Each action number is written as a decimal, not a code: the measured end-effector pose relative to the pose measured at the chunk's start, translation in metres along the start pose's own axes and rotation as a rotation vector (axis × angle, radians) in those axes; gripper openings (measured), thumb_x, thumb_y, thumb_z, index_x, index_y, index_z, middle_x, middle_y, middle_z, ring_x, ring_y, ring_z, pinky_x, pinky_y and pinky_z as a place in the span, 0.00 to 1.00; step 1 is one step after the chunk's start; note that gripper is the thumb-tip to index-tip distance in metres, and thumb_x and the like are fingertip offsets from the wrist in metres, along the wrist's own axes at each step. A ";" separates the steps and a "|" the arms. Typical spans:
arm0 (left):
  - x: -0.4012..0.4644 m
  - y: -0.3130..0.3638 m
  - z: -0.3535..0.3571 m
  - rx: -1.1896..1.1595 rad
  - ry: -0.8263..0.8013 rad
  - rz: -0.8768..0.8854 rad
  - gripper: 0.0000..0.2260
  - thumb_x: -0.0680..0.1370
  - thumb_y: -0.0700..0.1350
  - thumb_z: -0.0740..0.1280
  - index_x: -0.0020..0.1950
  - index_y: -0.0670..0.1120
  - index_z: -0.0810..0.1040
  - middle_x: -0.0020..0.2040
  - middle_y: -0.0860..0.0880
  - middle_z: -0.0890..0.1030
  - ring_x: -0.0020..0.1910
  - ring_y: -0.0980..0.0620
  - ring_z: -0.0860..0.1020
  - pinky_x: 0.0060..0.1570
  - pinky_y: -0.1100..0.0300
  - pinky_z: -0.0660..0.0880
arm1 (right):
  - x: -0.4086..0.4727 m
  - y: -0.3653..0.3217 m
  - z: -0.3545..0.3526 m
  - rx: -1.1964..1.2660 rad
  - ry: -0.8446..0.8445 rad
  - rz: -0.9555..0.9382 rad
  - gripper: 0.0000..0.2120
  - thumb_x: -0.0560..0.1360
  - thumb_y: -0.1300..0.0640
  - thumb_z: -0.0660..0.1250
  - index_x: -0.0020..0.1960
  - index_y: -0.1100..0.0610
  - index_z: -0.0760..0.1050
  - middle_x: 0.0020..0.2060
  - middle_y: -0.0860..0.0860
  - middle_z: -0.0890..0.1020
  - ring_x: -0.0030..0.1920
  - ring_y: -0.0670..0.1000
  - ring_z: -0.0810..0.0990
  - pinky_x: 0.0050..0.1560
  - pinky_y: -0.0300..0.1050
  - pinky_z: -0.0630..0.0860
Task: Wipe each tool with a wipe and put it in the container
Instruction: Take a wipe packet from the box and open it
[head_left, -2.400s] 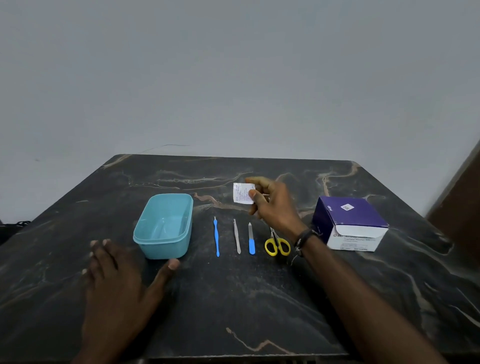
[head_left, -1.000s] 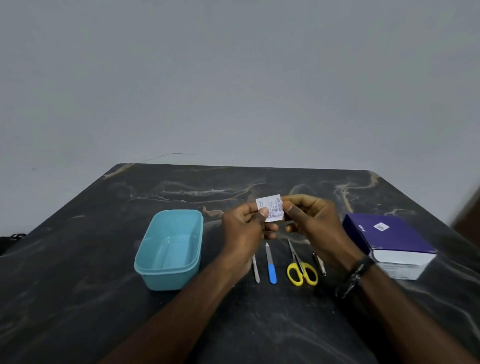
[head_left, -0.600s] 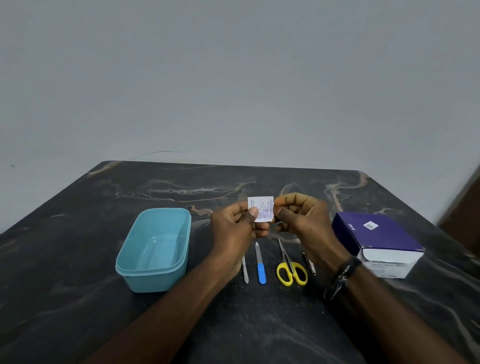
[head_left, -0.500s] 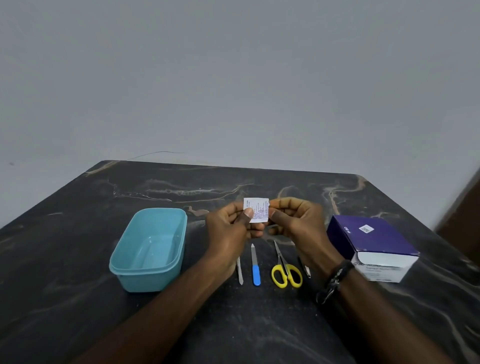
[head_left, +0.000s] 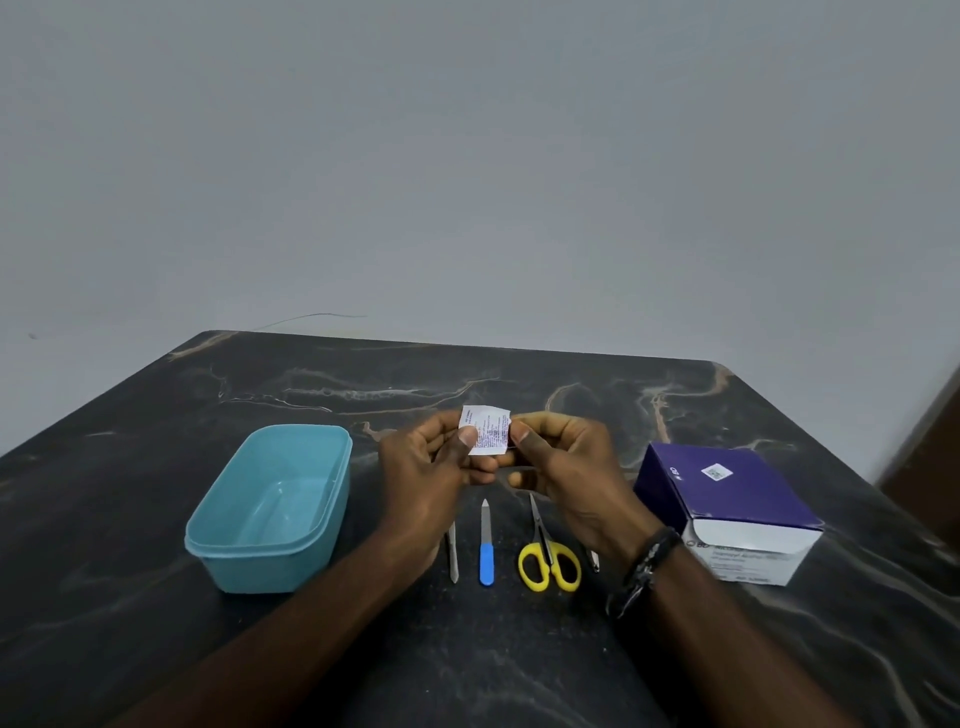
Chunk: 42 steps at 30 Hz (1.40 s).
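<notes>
Scissors (head_left: 548, 561) lie between purple box (head_left: 727, 499) and teal container (head_left: 270, 509).

Table: my dark marbled table (head_left: 156, 519)
Left: teal container (head_left: 270, 509)
Middle row: metal tool (head_left: 453, 558), blue-handled file (head_left: 486, 545), yellow scissors (head_left: 548, 558)
Right: purple box (head_left: 727, 509)

The left hand (head_left: 421, 467) covers the top of the thin silver metal tool (head_left: 453, 558) beside the yellow-handled scissors (head_left: 546, 556). On the scissors' other side, the right hand (head_left: 571, 478) hides most of a small silver tool (head_left: 594, 561). The print on the small white wipe packet (head_left: 487, 429) is too tiny to read.
</notes>
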<state>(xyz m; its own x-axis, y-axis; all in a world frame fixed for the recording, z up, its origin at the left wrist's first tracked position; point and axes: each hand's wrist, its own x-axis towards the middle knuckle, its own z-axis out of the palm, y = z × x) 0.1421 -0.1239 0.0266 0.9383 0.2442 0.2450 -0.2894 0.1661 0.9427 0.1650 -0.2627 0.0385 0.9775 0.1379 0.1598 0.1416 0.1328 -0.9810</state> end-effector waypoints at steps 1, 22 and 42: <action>0.000 0.000 0.000 0.001 -0.004 0.004 0.07 0.78 0.35 0.65 0.54 0.42 0.79 0.38 0.43 0.85 0.31 0.52 0.82 0.33 0.60 0.82 | 0.000 -0.001 0.000 -0.006 -0.002 -0.002 0.07 0.77 0.65 0.65 0.50 0.68 0.79 0.36 0.57 0.84 0.35 0.50 0.82 0.32 0.39 0.78; 0.000 -0.001 0.003 0.036 0.021 0.002 0.06 0.78 0.36 0.65 0.53 0.41 0.80 0.38 0.44 0.85 0.31 0.50 0.82 0.33 0.60 0.81 | -0.004 -0.009 0.007 -0.269 0.074 -0.099 0.06 0.77 0.64 0.65 0.44 0.62 0.80 0.35 0.56 0.84 0.32 0.51 0.82 0.32 0.41 0.79; -0.002 0.006 0.003 0.004 0.020 -0.063 0.05 0.78 0.36 0.66 0.50 0.45 0.78 0.39 0.44 0.84 0.30 0.52 0.81 0.32 0.60 0.81 | -0.009 -0.012 0.012 -0.210 0.218 -0.177 0.13 0.72 0.66 0.72 0.54 0.60 0.74 0.34 0.55 0.85 0.33 0.51 0.84 0.30 0.41 0.79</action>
<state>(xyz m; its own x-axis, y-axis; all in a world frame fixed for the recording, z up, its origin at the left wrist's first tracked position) 0.1388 -0.1266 0.0324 0.9507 0.2525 0.1801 -0.2287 0.1785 0.9570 0.1528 -0.2534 0.0503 0.9420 -0.0853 0.3247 0.3192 -0.0717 -0.9450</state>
